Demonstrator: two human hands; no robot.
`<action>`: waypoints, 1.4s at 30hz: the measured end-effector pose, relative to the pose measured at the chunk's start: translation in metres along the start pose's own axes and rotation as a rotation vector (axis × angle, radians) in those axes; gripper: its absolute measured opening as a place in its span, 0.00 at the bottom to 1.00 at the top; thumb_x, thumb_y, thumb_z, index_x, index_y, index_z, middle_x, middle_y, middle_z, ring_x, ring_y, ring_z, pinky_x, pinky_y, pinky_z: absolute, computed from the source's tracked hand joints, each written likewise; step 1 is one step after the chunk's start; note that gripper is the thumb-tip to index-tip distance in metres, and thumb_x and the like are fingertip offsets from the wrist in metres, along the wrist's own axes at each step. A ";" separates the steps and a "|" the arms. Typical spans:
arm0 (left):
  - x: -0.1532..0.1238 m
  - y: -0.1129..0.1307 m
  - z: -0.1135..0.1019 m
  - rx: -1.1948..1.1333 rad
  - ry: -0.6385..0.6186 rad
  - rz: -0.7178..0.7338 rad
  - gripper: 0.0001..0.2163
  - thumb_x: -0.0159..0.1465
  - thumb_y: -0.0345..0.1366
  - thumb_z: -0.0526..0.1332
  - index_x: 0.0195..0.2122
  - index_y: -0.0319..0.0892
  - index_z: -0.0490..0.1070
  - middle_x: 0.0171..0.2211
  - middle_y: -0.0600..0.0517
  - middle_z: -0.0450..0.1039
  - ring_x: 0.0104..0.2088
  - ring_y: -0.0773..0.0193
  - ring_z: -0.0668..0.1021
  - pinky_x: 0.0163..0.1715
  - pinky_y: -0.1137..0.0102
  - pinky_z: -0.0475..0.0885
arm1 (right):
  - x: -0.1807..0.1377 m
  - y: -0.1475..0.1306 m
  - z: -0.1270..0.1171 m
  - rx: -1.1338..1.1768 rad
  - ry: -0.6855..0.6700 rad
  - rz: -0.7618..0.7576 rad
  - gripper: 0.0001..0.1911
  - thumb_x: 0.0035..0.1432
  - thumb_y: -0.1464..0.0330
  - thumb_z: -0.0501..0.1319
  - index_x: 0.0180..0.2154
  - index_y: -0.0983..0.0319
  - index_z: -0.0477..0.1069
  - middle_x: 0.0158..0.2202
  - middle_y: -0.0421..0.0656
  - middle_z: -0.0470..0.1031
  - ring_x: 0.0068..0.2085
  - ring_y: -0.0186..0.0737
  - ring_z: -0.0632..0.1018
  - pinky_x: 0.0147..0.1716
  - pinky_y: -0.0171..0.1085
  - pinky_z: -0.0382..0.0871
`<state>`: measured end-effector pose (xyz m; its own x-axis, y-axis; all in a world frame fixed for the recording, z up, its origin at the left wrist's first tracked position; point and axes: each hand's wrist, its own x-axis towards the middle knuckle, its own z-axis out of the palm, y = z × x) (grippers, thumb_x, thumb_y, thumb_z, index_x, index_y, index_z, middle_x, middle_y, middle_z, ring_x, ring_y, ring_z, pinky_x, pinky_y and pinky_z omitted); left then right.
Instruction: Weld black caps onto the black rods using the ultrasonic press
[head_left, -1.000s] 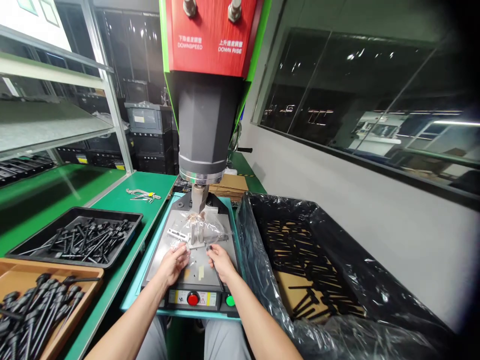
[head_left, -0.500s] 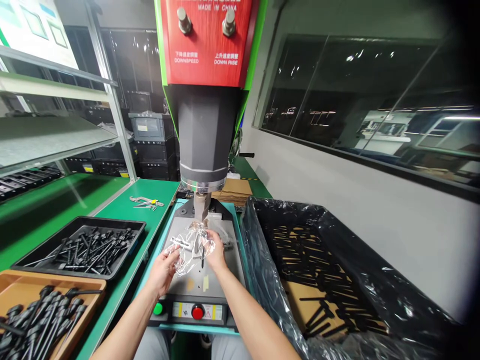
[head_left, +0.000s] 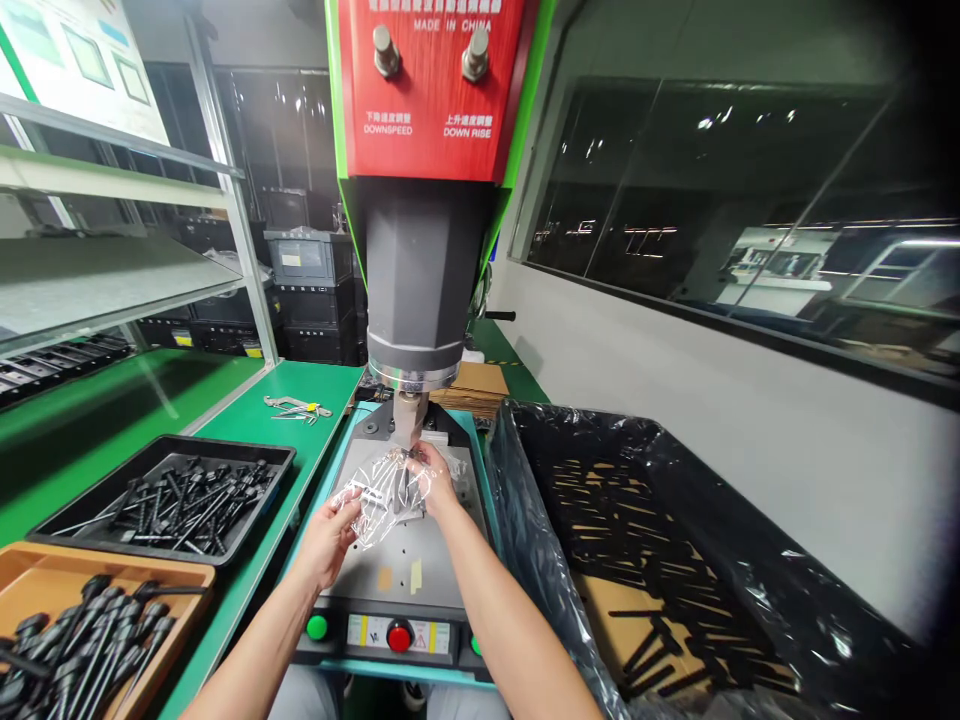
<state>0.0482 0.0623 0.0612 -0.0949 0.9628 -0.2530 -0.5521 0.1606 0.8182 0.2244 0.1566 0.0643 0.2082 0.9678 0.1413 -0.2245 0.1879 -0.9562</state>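
Note:
My left hand [head_left: 328,538] pinches the near left edge of a crumpled clear plastic film [head_left: 375,495] that lies over the fixture on the machine's grey base plate [head_left: 405,575]. My right hand [head_left: 433,478] reaches under the metal horn [head_left: 409,417] of the red and grey press [head_left: 420,200]. Its fingers are closed on a thin black rod [head_left: 406,490] under the film, held upright at the fixture.
A black tray [head_left: 169,495] and a brown tray [head_left: 82,615] of black rods sit on the green bench at left. A bin lined with black plastic [head_left: 675,560] holding black parts stands at right. Green and red buttons [head_left: 399,635] line the machine's front. Small tools [head_left: 296,406] lie behind.
My right hand has moved forward with the black rod, up to the fixture beneath the horn. My left hand has lifted the film's edge. The view has tilted slightly.

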 end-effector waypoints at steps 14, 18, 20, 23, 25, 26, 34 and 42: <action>0.009 -0.005 -0.014 0.047 0.053 0.019 0.25 0.44 0.36 0.76 0.44 0.38 0.75 0.32 0.53 0.75 0.25 0.71 0.76 0.29 0.75 0.72 | -0.007 0.011 -0.029 0.253 -0.045 0.256 0.23 0.37 0.70 0.66 0.41 0.59 0.78 0.43 0.42 0.79 0.47 0.45 0.77 0.42 0.37 0.70; 0.011 -0.001 -0.019 0.064 0.107 0.059 0.26 0.45 0.33 0.75 0.46 0.40 0.73 0.29 0.54 0.74 0.25 0.70 0.76 0.28 0.74 0.72 | -0.013 0.016 -0.050 0.350 -0.001 0.378 0.15 0.44 0.67 0.64 0.38 0.59 0.77 0.46 0.46 0.78 0.47 0.45 0.77 0.42 0.40 0.72; 0.013 0.000 -0.021 0.086 0.119 0.071 0.26 0.45 0.32 0.75 0.46 0.40 0.72 0.30 0.54 0.74 0.25 0.69 0.77 0.27 0.74 0.72 | -0.015 0.014 -0.058 0.409 0.011 0.430 0.13 0.51 0.61 0.61 0.38 0.60 0.75 0.46 0.49 0.78 0.47 0.47 0.78 0.43 0.43 0.73; 0.017 -0.002 -0.026 0.133 0.109 0.081 0.26 0.46 0.34 0.75 0.46 0.40 0.71 0.30 0.53 0.75 0.25 0.69 0.77 0.23 0.76 0.70 | -0.016 0.010 -0.063 0.475 0.017 0.476 0.22 0.59 0.51 0.55 0.39 0.62 0.73 0.47 0.54 0.77 0.48 0.48 0.78 0.43 0.45 0.74; 0.021 -0.004 -0.030 0.150 0.103 0.083 0.25 0.47 0.34 0.75 0.46 0.40 0.71 0.31 0.53 0.75 0.25 0.69 0.77 0.23 0.77 0.69 | -0.015 0.008 -0.060 0.494 0.029 0.497 0.23 0.60 0.49 0.56 0.39 0.62 0.73 0.45 0.54 0.77 0.46 0.48 0.79 0.41 0.44 0.75; 0.022 -0.005 -0.031 0.153 0.102 0.081 0.24 0.48 0.34 0.75 0.46 0.40 0.71 0.31 0.52 0.75 0.26 0.69 0.77 0.24 0.77 0.70 | -0.014 0.007 -0.058 0.496 0.040 0.506 0.21 0.59 0.51 0.59 0.37 0.62 0.73 0.43 0.53 0.78 0.44 0.46 0.80 0.40 0.43 0.75; 0.029 -0.011 -0.041 0.113 0.123 0.063 0.23 0.46 0.31 0.74 0.43 0.39 0.71 0.29 0.52 0.76 0.25 0.68 0.78 0.25 0.76 0.72 | -0.002 0.004 -0.039 0.469 0.157 0.480 0.10 0.49 0.69 0.71 0.29 0.61 0.69 0.28 0.42 0.77 0.27 0.35 0.78 0.24 0.31 0.71; 0.040 -0.010 -0.046 0.057 0.154 0.102 0.25 0.46 0.30 0.74 0.45 0.41 0.69 0.29 0.52 0.77 0.27 0.68 0.80 0.27 0.77 0.73 | 0.013 -0.005 -0.028 0.469 0.154 0.437 0.12 0.46 0.69 0.73 0.28 0.60 0.69 0.24 0.40 0.76 0.23 0.33 0.75 0.19 0.28 0.67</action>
<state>0.0118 0.0895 0.0192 -0.2761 0.9308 -0.2396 -0.4861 0.0798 0.8703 0.2552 0.1632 0.0633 0.1294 0.9431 -0.3062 -0.7029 -0.1306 -0.6992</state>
